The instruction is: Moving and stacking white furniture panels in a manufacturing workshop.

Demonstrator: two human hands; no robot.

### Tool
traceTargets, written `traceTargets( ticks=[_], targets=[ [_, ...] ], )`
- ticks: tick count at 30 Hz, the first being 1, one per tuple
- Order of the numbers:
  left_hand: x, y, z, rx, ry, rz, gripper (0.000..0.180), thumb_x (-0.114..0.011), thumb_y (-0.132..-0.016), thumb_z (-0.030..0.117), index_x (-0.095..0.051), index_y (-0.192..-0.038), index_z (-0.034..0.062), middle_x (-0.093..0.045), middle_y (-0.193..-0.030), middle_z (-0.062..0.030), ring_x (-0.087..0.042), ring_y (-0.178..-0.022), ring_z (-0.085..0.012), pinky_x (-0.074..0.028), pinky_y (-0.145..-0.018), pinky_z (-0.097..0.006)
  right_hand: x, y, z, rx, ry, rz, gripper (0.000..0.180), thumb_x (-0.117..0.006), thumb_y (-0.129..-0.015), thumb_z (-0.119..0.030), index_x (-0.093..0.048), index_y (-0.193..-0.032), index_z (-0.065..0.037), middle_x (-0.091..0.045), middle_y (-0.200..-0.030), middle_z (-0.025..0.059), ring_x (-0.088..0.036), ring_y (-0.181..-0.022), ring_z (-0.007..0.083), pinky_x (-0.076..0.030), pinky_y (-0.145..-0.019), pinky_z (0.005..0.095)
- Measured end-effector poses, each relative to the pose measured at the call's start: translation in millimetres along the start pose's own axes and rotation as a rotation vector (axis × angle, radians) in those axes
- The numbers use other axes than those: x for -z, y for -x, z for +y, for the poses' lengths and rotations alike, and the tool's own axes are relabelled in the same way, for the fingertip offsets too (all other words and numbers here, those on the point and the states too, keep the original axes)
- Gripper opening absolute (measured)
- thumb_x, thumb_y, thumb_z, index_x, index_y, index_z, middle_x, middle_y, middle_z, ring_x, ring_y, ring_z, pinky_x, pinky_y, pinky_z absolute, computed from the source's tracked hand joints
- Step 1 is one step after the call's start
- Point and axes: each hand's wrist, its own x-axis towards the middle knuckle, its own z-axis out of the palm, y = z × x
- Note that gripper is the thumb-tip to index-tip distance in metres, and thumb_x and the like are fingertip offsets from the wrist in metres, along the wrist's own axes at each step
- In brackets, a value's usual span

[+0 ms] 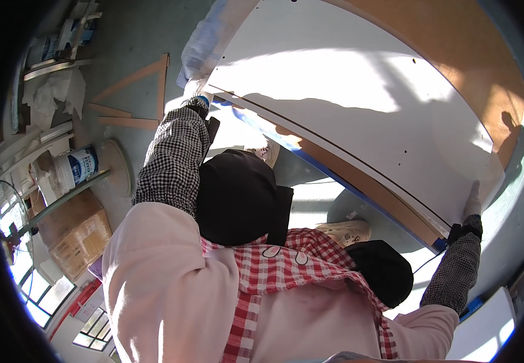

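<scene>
A large white panel (347,127) with a curved far edge and small dark holes spans the space before me. At its near left corner is my left hand (195,91), pale in the glare and closed at the edge beside crumpled bluish plastic film (204,45). My right hand (472,202) grips the panel's near right end, one digit lying along the top face. Its other fingers are hidden. Beneath the panel shows a brown board (334,166) edged with blue.
Brown strips forming a triangle (164,85) lie on the grey-green floor at left. Beyond them are a labelled bucket (81,166), a cardboard box (80,239) and a cluttered rack (62,60). A larger brown board (486,66) extends past the panel's far edge. My knees (238,193) are close below.
</scene>
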Motion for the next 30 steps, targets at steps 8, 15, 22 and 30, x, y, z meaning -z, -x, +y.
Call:
traceTargets(
  ticks=[8,15,22,30],
  targets=[
    [32.8,43.9,38.4,0.139,0.287,0.587,0.061,-0.07,-0.082,0.039,-0.054,-0.135,0.0109,-0.063,-0.121,-0.0165,-0.064,-0.109,-0.0305,-0.05,-0.096,-0.042,-0.3,-2.1,16.1,-0.033,0.029,0.118,0.1,-0.044,-0.089,-0.079,-0.042,-0.149,0.001,-0.053,-0.143,0.0184,-0.051,-0.128,0.0305,-0.037,-0.111,0.0344],
    [75.1,0.0,152.7,-0.039,0.656,-0.247,0.061,-0.056,-0.095,0.052,-0.061,-0.126,0.0004,-0.067,-0.115,-0.016,-0.064,-0.102,-0.0251,-0.05,-0.093,-0.037,26.8,-14.8,41.1,0.023,-0.113,0.111,0.099,-0.05,-0.089,-0.076,-0.047,-0.144,0.005,-0.059,-0.136,0.0184,-0.057,-0.12,0.0276,-0.042,-0.106,0.0297],
    [65.0,-13.9,154.7,0.024,0.916,-0.257,0.062,-0.045,-0.1,0.049,-0.053,-0.135,-0.0008,-0.065,-0.119,-0.0189,-0.066,-0.103,-0.026,-0.056,-0.084,-0.037,-27.5,49.9,-6.3,0.0,-0.25,0.19,0.087,-0.053,-0.091,-0.069,-0.063,-0.124,0.01,-0.071,-0.111,0.0186,-0.069,-0.1,0.0254,-0.056,-0.087,0.0323],
    [76.4,-7.3,189.5,0.163,0.88,-0.212,0.067,-0.049,-0.096,0.055,-0.055,-0.133,-0.0009,-0.067,-0.113,-0.0178,-0.068,-0.095,-0.0266,-0.055,-0.081,-0.038,-27.4,87.1,-49.7,-0.008,-0.084,0.259,0.079,-0.049,-0.095,-0.063,-0.064,-0.122,0.009,-0.072,-0.106,0.0173,-0.071,-0.094,0.0241,-0.057,-0.083,0.0307]
  ],
)
